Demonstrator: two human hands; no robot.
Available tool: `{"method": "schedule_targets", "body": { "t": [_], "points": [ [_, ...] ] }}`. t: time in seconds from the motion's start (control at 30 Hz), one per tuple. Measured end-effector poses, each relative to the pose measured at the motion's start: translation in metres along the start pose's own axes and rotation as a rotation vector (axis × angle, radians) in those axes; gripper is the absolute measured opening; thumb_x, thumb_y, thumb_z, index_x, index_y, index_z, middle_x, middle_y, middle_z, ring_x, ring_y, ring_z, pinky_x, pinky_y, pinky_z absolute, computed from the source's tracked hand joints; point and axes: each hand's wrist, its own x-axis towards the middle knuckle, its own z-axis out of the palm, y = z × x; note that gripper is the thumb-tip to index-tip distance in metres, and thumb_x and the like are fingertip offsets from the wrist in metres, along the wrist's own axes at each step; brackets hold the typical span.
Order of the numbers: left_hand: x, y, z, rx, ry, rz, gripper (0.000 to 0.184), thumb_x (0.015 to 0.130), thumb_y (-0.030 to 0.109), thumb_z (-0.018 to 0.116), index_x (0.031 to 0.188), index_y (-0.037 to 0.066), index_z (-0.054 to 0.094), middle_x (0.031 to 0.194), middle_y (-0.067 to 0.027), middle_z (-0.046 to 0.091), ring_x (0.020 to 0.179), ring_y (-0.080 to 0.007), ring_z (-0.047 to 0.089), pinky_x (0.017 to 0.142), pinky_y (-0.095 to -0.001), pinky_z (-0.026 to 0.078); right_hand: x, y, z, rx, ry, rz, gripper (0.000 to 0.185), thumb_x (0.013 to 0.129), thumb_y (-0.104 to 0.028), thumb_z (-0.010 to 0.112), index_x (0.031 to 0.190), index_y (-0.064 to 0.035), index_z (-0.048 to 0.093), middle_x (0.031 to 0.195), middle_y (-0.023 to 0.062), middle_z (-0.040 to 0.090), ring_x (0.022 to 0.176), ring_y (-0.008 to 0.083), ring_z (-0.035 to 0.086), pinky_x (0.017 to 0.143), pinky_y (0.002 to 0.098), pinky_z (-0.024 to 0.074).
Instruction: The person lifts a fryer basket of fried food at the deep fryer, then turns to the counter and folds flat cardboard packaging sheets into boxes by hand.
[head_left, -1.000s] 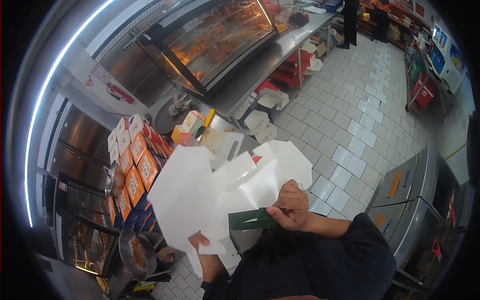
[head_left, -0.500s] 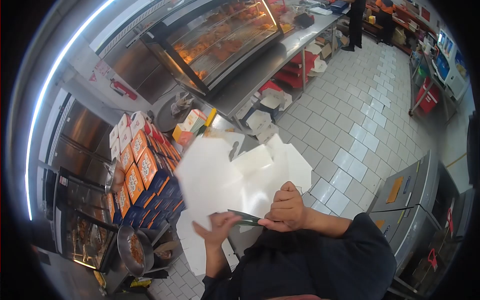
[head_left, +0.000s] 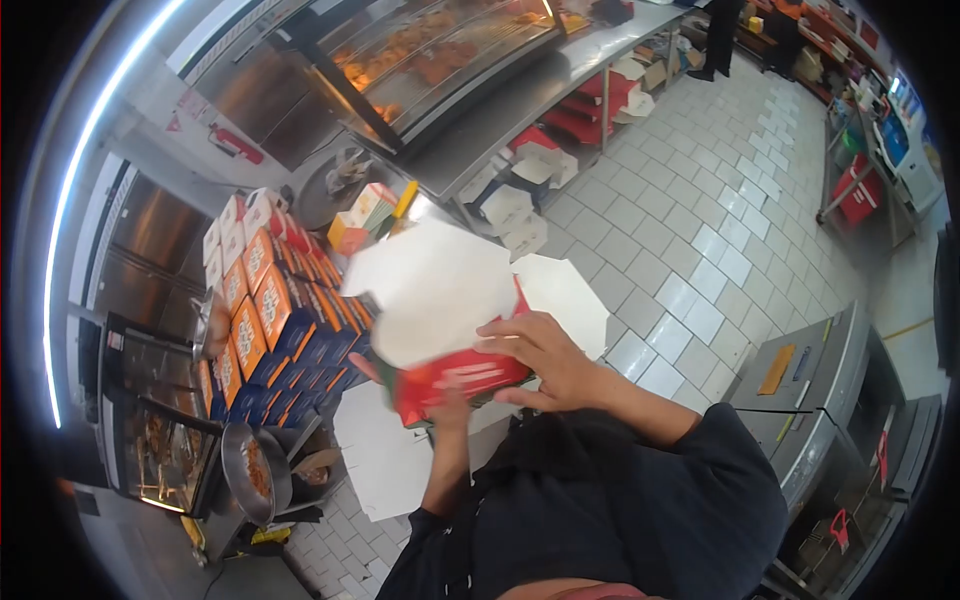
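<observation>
A red cardboard box (head_left: pixel 470 378) with a large white flap (head_left: pixel 430 285) standing up is in front of my body, its near face towards me. My left hand (head_left: pixel 447 420) is around the box's left lower corner, blurred by motion, with a fingertip showing beyond the left edge. Across the right part of the red face lie the fingers of my right hand (head_left: pixel 550 365), the thumb lower down. White unfolded card (head_left: pixel 375 455) lies below the box, and another white flap (head_left: pixel 565 300) spreads out behind it on the right.
On the left are stacked orange and blue boxes (head_left: pixel 265 330), a metal pan of food (head_left: pixel 257 475) and a glass food cabinet (head_left: pixel 155 430). A lit display case (head_left: pixel 430 60) stands on a steel counter (head_left: pixel 455 160). Tiled floor (head_left: pixel 690 230) runs right, towards a person in dark trousers (head_left: pixel 722 40).
The white card has turned so that its red outside faces me. My hands have left the narrow dark strip between them and are on the box. The view has shifted slightly.
</observation>
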Motion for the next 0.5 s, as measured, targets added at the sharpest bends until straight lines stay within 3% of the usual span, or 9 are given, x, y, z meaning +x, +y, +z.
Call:
{"method": "schedule_targets", "body": {
  "t": [0.07,0.1,0.17,0.3,0.43,0.5],
  "points": [
    [-0.006,-0.015,-0.011,-0.666,0.145,-0.651,0.066,0.09,0.037,0.067,0.141,0.005,0.04,0.135,-0.012,0.051,0.125,-0.0264,0.051,0.106,-0.045,0.044,-0.006,0.014,-0.011,-0.042,-0.315,0.148,0.054,0.091,-0.027,0.07,0.138,-0.0086,0.051,0.123,0.0111,0.061,0.102,0.0308,0.06,0.094,0.037,0.0451],
    [-0.002,-0.012,-0.006,-0.67,0.148,-0.651,0.066,0.09,0.037,0.067,0.141,0.005,0.04,0.135,-0.012,0.051,0.125,-0.0264,0.051,0.106,-0.045,0.044,-0.01,0.012,-0.011,0.02,-0.265,0.264,0.06,0.087,-0.028,0.074,0.14,-0.0129,0.051,0.116,0.0103,0.064,0.092,0.0294,0.061,0.084,0.037,0.0475],
    [0.013,-0.001,0.004,-0.803,0.178,-0.648,0.059,0.099,0.046,0.05,0.14,0.005,0.04,0.13,-0.0101,0.055,0.121,-0.0262,0.055,0.104,-0.043,0.045,-0.007,0.015,-0.026,0.049,-0.309,0.246,0.059,0.087,-0.027,0.074,0.14,-0.0127,0.052,0.109,0.0104,0.065,0.088,0.0285,0.061,0.081,0.0367,0.048],
    [0.023,0.007,0.018,-0.761,0.377,-0.712,0.056,0.1,0.046,0.049,0.138,0.005,0.043,0.131,-0.0108,0.055,0.122,-0.0245,0.055,0.102,-0.0416,0.045,-0.005,0.038,-0.041,0.034,-0.38,0.127,0.057,0.086,-0.029,0.074,0.138,-0.0141,0.055,0.091,0.0091,0.067,0.081,0.0264,0.063,0.074,0.0357,0.0504],
    [0.038,0.013,0.03,-0.892,0.388,-0.864,0.053,0.098,0.048,0.051,0.13,0.006,0.05,0.124,-0.0098,0.06,0.114,-0.0237,0.06,0.097,-0.0401,0.048,0.016,0.035,-0.048,0.004,-0.546,0.272,0.052,0.087,-0.031,0.072,0.136,-0.0175,0.058,0.088,0.007,0.067,0.079,0.0259,0.064,0.072,0.0361,0.0516],
    [0.041,0.01,0.034,-0.882,0.422,-0.908,0.053,0.097,0.049,0.052,0.128,0.006,0.051,0.122,-0.0092,0.061,0.112,-0.0233,0.061,0.096,-0.0395,0.049,0.03,0.038,-0.048,-0.077,-0.544,0.227,0.048,0.09,-0.035,0.067,0.136,-0.0226,0.057,0.104,0.0088,0.069,0.088,0.0289,0.066,0.076,0.0383,0.0515]
  ]
}}
